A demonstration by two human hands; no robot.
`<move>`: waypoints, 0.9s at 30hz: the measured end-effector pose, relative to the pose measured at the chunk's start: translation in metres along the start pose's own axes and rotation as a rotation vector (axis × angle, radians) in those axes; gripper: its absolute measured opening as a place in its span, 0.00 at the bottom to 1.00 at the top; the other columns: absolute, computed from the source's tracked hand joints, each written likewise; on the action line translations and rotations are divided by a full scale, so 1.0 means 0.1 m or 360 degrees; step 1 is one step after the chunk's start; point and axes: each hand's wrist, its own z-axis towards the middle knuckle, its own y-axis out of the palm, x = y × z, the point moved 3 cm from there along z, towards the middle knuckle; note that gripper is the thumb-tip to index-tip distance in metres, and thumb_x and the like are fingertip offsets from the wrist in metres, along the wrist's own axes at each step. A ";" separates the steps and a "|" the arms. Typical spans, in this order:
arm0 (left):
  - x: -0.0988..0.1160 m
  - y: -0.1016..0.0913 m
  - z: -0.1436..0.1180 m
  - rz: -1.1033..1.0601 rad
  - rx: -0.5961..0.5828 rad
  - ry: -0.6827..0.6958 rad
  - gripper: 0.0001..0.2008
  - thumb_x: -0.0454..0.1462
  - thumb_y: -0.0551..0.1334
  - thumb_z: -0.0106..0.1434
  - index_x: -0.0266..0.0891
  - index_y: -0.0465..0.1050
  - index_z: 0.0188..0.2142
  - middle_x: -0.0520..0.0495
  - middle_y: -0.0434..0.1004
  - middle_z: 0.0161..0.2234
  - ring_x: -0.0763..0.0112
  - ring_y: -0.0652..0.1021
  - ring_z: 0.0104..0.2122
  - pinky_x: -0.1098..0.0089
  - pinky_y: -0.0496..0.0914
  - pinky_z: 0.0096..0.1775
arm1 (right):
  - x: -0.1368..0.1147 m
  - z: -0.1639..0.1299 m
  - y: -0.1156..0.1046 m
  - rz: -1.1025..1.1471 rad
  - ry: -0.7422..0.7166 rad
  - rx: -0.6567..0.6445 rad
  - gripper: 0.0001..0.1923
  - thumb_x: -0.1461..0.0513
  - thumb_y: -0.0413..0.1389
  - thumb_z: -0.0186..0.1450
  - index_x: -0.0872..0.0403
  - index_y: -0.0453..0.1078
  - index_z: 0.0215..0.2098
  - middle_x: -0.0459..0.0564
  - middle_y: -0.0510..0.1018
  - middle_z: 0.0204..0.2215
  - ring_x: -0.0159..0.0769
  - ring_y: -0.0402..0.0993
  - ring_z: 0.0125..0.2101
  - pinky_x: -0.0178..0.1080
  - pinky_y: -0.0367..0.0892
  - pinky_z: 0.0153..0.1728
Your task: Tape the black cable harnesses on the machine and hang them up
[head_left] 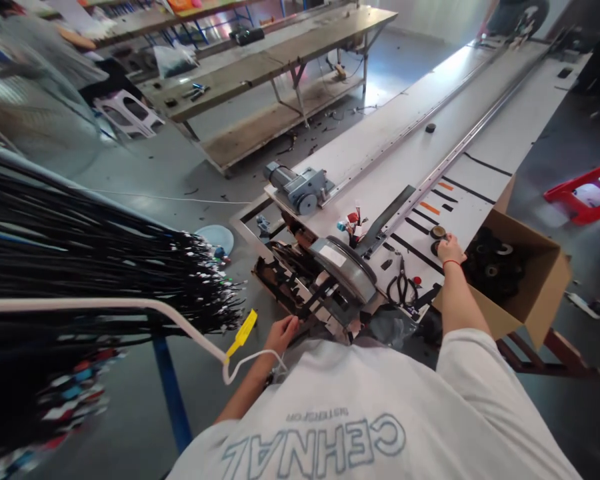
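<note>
At the far left I see a hanging bundle of black cables (95, 260); its upper and left parts run out of frame and the lower part is blurred, so the coloured tags there cannot be read. A white bar (130, 305) crosses in front of it, with a yellow tag (243, 331) at its curved end. My left hand (281, 333) sits at the near edge of the bench (405, 160), fingers curled against the dark machine frame (290, 283); I cannot tell whether it grips anything, since the fingertips are hidden behind that frame. A grey disc-shaped housing (345, 267) lies just beside it. My shirt (370, 413) covers the near bench edge entirely. Further right, black scissors (401, 288) lie flat on the bench. My right hand (450, 250) rests, fingers bent downward, on a dark tape roll (437, 247); the roll is mostly covered, and a second roll (437, 232) lies just beyond it. At the right, an open cardboard box (535, 293) holds dark rolls (495, 270), individually indistinct. A red stool (585, 193) is cut off by the frame edge.
</note>
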 end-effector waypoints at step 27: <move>0.49 0.01 0.53 -0.0658 -0.1325 -0.0230 0.23 0.53 0.60 0.61 0.32 0.72 0.37 0.48 0.74 0.28 0.75 0.70 0.24 0.73 0.63 0.28 | 0.44 -1.67 0.28 0.0443 0.0605 0.0058 0.45 0.44 0.62 0.53 0.63 0.57 0.57 0.70 0.67 0.55 0.55 0.65 0.55 0.49 0.61 0.56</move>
